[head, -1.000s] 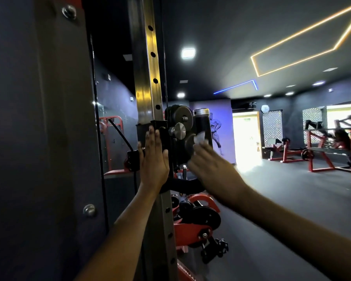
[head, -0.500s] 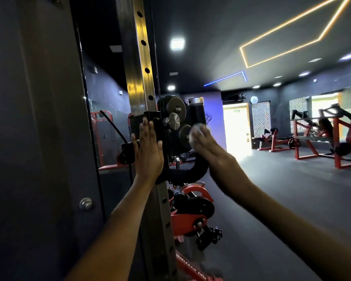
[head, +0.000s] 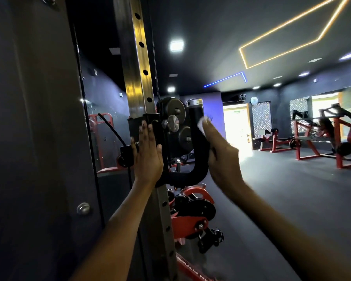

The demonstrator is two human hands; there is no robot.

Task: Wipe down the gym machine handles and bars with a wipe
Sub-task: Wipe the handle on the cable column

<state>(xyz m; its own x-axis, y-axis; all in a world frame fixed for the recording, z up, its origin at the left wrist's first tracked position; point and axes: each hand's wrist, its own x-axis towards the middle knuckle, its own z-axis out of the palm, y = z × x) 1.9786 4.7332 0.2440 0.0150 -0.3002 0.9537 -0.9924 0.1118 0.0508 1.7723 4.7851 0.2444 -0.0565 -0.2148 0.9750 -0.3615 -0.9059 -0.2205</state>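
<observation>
Wipe: a small white wipe [head: 201, 126] sits just right of centre in the frame, pressed against the right side of the handle's upright arm, a little below its metal cap.

Right hand: the right hand [head: 223, 157] comes in from the lower right and holds the wipe flat against the handle with its fingers [head: 210, 128] stretched upward; only a corner of the wipe shows past them, and the fingers look extended rather than curled. The hand is slightly blurred.

Handle: a black U-shaped handle [head: 199, 159] at centre frame, its right arm rising to a silver cap [head: 194, 102], its curved bottom running left toward the post.

Left hand: the left hand [head: 148, 153] is flat and wide, fingers straight and pointing up, palm laid against the black carriage [head: 144, 122] on the post; it grips nothing.

Pulleys: two dark round pulleys [head: 173, 110] and a silver knob [head: 171, 123] sit between the two hands.

Post: a steel post [head: 138, 74] with a row of holes runs from the top of the frame down through the centre.

Cable: a black cable [head: 109, 126] slants at left of centre.

Panel: a dark panel [head: 28, 138] with a round bolt [head: 83, 208] fills the left side.

Background: red machines [head: 322, 138] stand at right, well apart from the hands, beneath yellow and blue ceiling light strips.
</observation>
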